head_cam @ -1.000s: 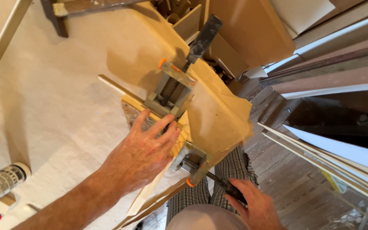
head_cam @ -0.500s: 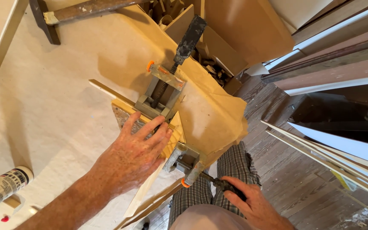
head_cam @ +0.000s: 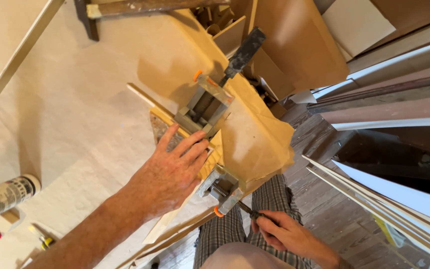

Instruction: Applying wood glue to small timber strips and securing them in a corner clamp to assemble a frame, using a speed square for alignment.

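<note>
Head view, looking down on a work surface [head_cam: 75, 124] covered with pale sheet material. The left hand [head_cam: 172, 172] lies flat, fingers spread wide, pressing on a yellow wooden piece [head_cam: 216, 152] that sits near the surface's edge; it grips nothing. Beneath and beside the fingers lies a small grey speckled panel [head_cam: 159, 130], and a thin pale wooden strip [head_cam: 143, 97] runs diagonally away from it toward the upper left.

Two metal corner clamps with orange end caps bracket the yellow piece. The far clamp [head_cam: 206, 104] stands just beyond the fingertips, its dark handle [head_cam: 245, 52] pointing up and to the right. The near clamp [head_cam: 222, 187] sits just beside the heel of the left hand, at the surface's edge, with its threaded screw [head_cam: 240, 205] projecting toward the person.

The right hand [head_cam: 279, 231] is closed around the end of that screw, apparently on a dark handle, though the fingers hide most of it. It hovers above a lap in checked trousers [head_cam: 269, 192].

A tan paper sheet [head_cam: 255, 144] drapes over the edge under the clamps. A cartridge tube [head_cam: 6, 195] lies at the left margin. Long boards and mouldings [head_cam: 389, 99] are stacked at the right over a plank floor [head_cam: 324, 199].
</note>
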